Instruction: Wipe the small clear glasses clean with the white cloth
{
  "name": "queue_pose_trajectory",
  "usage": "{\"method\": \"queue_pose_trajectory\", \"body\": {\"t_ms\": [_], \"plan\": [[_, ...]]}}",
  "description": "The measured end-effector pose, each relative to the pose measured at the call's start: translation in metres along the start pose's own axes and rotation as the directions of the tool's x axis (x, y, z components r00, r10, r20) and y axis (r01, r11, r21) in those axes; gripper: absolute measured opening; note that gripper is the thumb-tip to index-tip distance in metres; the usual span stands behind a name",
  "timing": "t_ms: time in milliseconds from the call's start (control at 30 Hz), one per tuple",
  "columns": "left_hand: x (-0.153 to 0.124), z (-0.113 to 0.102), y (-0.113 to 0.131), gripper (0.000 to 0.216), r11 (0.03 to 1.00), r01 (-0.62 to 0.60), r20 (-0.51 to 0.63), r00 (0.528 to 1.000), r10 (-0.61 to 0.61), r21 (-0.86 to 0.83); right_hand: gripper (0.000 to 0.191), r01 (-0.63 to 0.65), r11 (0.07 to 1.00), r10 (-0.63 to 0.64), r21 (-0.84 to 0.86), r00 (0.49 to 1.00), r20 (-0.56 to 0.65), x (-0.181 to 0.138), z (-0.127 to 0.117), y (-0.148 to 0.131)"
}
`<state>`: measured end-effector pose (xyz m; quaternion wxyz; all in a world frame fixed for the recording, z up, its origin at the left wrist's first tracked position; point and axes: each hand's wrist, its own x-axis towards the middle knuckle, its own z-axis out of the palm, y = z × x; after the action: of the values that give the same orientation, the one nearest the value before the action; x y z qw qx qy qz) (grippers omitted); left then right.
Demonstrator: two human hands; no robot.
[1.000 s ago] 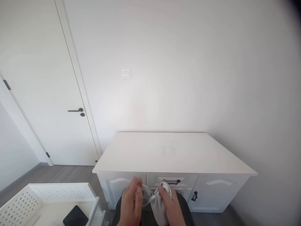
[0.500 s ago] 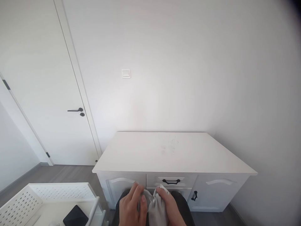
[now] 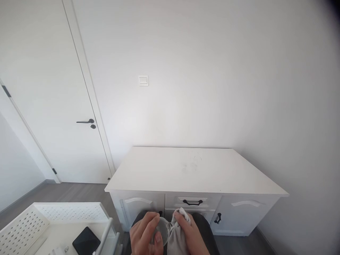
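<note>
At the bottom centre, my left hand is closed around a clear glass held in front of me. My right hand grips a light grey cloth and presses it against the glass. Both hands sit low over my dark lap, just in front of the white cabinet. Their lower parts are cut off by the frame edge.
The cabinet has a drawer with a black handle and doors on either side. A white perforated cart tray at the lower left holds a black phone. A closed white door stands to the left.
Both hands have stayed together at the bottom centre, shifting slightly as the cloth works around the glass. The view has tilted a little.
</note>
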<state>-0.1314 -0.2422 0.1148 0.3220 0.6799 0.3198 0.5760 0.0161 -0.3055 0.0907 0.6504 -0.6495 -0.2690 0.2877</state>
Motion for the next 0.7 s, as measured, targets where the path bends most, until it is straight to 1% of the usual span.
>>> {"method": "queue_pose_trajectory", "body": {"t_ms": [33, 67, 100, 133, 167, 200, 233, 267, 300, 333, 367, 400, 433, 467, 500, 533, 567, 600, 633, 667, 700], "plan": [[0.003, 0.0, -0.001, 0.044, 0.998, 0.052, 0.025, 0.998, -0.051, -0.026, 0.046, 0.068, 0.997, -0.068, -0.03, 0.998, -0.004, -0.001, 0.0, 0.0], [0.007, 0.001, -0.002, 0.044, 0.986, 0.153, 0.071, 0.986, -0.149, -0.059, 0.041, 0.194, 0.979, -0.195, -0.069, 0.981, -0.012, -0.003, -0.001, -0.001], [0.013, 0.002, -0.004, 0.044, 0.955, 0.284, 0.128, 0.954, -0.272, -0.087, 0.036, 0.346, 0.932, -0.349, -0.109, 0.937, -0.008, -0.005, -0.003, -0.001], [0.019, 0.003, -0.005, 0.044, 0.906, 0.41, 0.183, 0.903, -0.388, -0.102, 0.031, 0.5, 0.855, -0.502, -0.139, 0.865, 0.025, -0.007, -0.006, -0.001], [0.024, 0.004, -0.006, 0.045, 0.853, 0.51, 0.226, 0.848, -0.479, -0.107, 0.027, 0.628, 0.763, -0.624, -0.153, 0.777, 0.081, -0.008, -0.008, -0.002], [0.027, 0.004, -0.007, 0.047, 0.816, 0.567, 0.254, 0.81, -0.529, -0.108, 0.025, 0.719, 0.678, -0.706, -0.154, 0.695, 0.135, -0.009, -0.01, -0.002], [0.029, 0.004, -0.006, 0.048, 0.81, 0.576, 0.268, 0.802, -0.533, -0.11, 0.025, 0.767, 0.624, -0.75, -0.149, 0.642, 0.163, -0.008, -0.012, -0.002], [0.028, 0.004, -0.004, 0.048, 0.835, 0.538, 0.266, 0.827, -0.495, -0.117, 0.026, 0.772, 0.619, -0.757, -0.143, 0.636, 0.153, -0.008, -0.012, -0.002], [0.026, 0.003, -0.002, 0.047, 0.879, 0.461, 0.247, 0.872, -0.423, -0.124, 0.027, 0.731, 0.67, -0.723, -0.133, 0.682, 0.108, -0.007, -0.011, -0.002], [0.022, 0.001, 0.001, 0.045, 0.928, 0.353, 0.205, 0.924, -0.324, -0.124, 0.029, 0.636, 0.764, -0.636, -0.105, 0.771, 0.045, -0.006, -0.009, -0.003], [0.018, 0.0, 0.004, 0.042, 0.968, 0.226, 0.142, 0.967, -0.209, -0.109, 0.031, 0.484, 0.874, -0.485, -0.045, 0.874, -0.006, -0.005, -0.006, -0.004], [0.013, -0.001, 0.007, 0.038, 0.993, 0.095, 0.068, 0.994, -0.09, -0.076, 0.035, 0.286, 0.957, -0.286, 0.044, 0.958, -0.01, -0.004, -0.002, -0.004], [0.01, -0.002, 0.01, 0.034, 0.999, -0.013, 0.002, 1.0, 0.013, -0.029, 0.037, 0.072, 0.988, -0.079, 0.138, 0.996, 0.044, -0.002, 0.001, -0.005], [0.008, -0.003, 0.013, 0.031, 0.996, -0.089, -0.034, 0.995, 0.089, 0.013, 0.038, -0.119, 0.97, 0.091, 0.213, 0.987, 0.134, -0.001, 0.005, -0.005], [0.008, -0.004, 0.016, 0.029, 0.991, -0.128, -0.036, 0.991, 0.129, 0.043, 0.039, -0.258, 0.932, 0.204, 0.255, 0.954, 0.22, -0.001, 0.007, -0.005], [0.01, -0.005, 0.018, 0.026, 0.99, -0.13, -0.01, 0.991, 0.131, 0.061, 0.04, -0.332, 0.904, 0.262, 0.268, 0.928, 0.266, 0.0, 0.009, -0.004], [0.013, -0.006, 0.019, 0.025, 0.993, -0.099, 0.032, 0.995, 0.097, 0.067, 0.041, -0.335, 0.907, 0.27, 0.256, 0.928, 0.258, -0.001, 0.01, -0.003], [0.018, -0.006, 0.02, 0.026, 0.997, -0.039, 0.079, 0.996, 0.034, 0.062, 0.042, -0.274, 0.937, 0.231, 0.217, 0.951, 0.204, -0.002, 0.01, -0.001], [0.023, -0.007, 0.019, 0.029, 0.998, 0.047, 0.123, 0.991, -0.053, 0.047, 0.041, -0.162, 0.975, 0.144, 0.149, 0.982, 0.126, -0.005, 0.009, 0.0], [0.029, -0.007, 0.017, 0.033, 0.987, 0.157, 0.163, 0.974, -0.158, 0.021, 0.037, -0.011, 0.998, 0.008, 0.058, 0.998, 0.058, -0.007, 0.008, 0.001], [0.033, -0.006, 0.012, 0.038, 0.958, 0.286, 0.209, 0.938, -0.277, -0.014, 0.031, 0.167, 0.985, -0.167, -0.039, 0.986, 0.026, -0.009, 0.006, 0.002]]}}
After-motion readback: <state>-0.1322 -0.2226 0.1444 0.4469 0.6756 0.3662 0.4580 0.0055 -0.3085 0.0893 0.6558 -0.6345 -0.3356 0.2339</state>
